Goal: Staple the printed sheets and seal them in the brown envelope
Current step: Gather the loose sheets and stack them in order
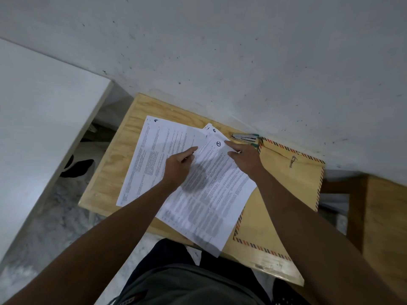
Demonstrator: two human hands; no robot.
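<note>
The right hand pinched the printed sheets, seemingly; the left hand pressed them, forefinger out. The stapler lay just beyond the right grip.

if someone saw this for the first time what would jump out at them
Two bare arms reach in from below, the left hand and right hand handling printed sheets fanned across a small wooden table. A brown envelope with striped edging lies at the right, a stapler by the wall.
</note>
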